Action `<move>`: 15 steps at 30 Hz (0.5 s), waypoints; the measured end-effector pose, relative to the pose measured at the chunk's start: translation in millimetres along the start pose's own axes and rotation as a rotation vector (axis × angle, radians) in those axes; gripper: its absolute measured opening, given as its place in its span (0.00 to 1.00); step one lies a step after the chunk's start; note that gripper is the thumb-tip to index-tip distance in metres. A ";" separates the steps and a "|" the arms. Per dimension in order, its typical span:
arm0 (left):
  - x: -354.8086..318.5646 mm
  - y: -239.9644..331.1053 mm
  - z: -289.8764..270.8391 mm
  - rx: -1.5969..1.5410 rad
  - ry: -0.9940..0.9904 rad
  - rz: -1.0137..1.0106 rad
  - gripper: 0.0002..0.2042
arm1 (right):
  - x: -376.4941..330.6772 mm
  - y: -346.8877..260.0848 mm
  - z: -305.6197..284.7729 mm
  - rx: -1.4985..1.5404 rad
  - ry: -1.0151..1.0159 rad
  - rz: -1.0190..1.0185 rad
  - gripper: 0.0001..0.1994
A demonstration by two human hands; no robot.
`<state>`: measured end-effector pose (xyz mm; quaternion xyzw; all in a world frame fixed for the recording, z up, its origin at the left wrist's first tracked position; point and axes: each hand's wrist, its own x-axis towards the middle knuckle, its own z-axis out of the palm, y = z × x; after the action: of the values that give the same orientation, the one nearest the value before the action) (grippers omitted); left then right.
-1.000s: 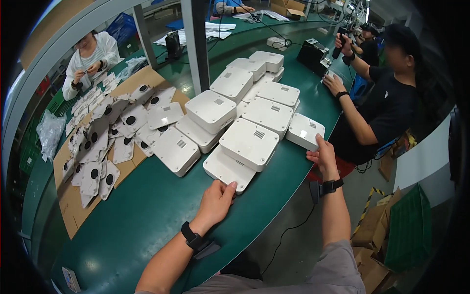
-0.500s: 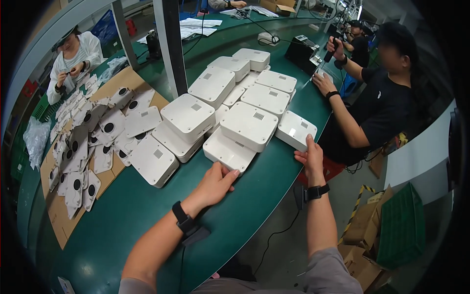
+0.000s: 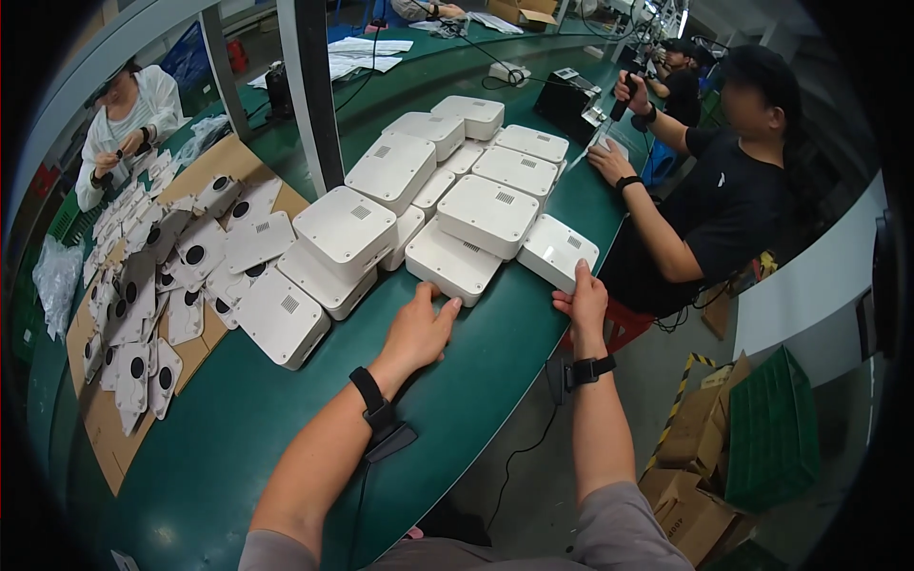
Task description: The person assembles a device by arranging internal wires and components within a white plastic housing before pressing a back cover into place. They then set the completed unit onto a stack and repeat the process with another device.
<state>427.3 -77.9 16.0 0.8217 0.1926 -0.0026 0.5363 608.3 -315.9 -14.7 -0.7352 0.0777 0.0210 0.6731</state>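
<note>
Boxes point(image 3: 391, 167), white plastic, round-cornered, slot-grilled, sat stacked on green worktop point(image 3: 238, 447), 12 o'clock. Left hand point(image 3: 416, 333), half-curled, touched lower box point(image 3: 439, 254) at its 1 o'clock; right hand point(image 3: 586, 301), half-curled, thumbed end box point(image 3: 558, 249) at its 11; couldn't tell either grip. Green crate point(image 3: 773, 428), 4 o'clock, hid contents.

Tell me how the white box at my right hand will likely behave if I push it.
The white box is probably stiff, judging by its straight, unbowed sides. Being broad and low, it would likely slide rather than roll. It lies near the edge of the green table, so a push outward might tip it off.
</note>
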 end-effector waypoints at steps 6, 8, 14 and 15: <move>-37.1 -26.8 13.0 -0.060 0.123 0.171 0.30 | 38.3 6.6 -15.3 0.095 0.021 0.030 0.31; -70.9 -36.2 11.6 -0.127 -0.003 0.154 0.30 | 57.5 3.7 -21.9 0.081 0.056 0.038 0.30; -191.4 -88.4 -26.4 -0.525 0.021 -0.049 0.23 | 105.9 -1.5 13.2 0.086 0.103 0.038 0.32; -215.0 -95.1 -35.5 -0.622 0.051 -0.132 0.21 | 116.2 -0.5 16.7 0.076 0.109 0.019 0.31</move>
<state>190.7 -80.7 -7.3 0.6037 0.2506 0.0422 0.7556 724.3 -309.3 -31.4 -0.7085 0.1219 -0.0156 0.6949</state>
